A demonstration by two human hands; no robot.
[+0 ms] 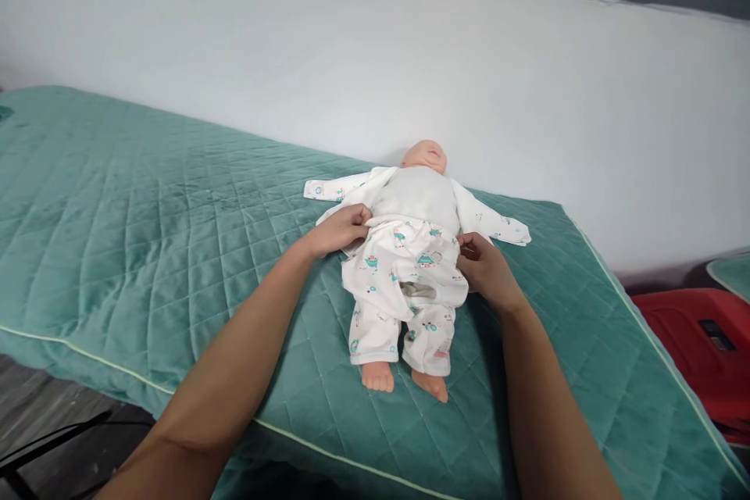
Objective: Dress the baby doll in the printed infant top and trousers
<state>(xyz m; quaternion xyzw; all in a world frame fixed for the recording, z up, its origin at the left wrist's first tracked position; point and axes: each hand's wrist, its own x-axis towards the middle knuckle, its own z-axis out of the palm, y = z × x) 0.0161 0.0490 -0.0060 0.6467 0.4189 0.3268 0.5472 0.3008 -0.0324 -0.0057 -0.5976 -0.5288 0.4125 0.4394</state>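
A baby doll (pixel 426 156) lies on its back on the green quilted bed cover (pixel 176 226), its head toward the wall and its bare feet toward me. It wears printed white pants (pixel 404 266) and a white printed jacket (pixel 489 220) spread out at the sleeves, over a plain white torso. My left hand (pixel 343 229) is closed on the pants' waistband at the doll's hip on the left. At the opposite hip my right hand (pixel 483 266) pinches the other side of the waistband. The pants have an opening at the crotch.
A white wall (pixel 234 55) with a dark upper band stands right behind the bed. Beyond the bed's right edge is a red plastic object (pixel 691 336). Dark floor (pixel 35 398) and a thin black metal frame (pixel 64 433) show at lower left.
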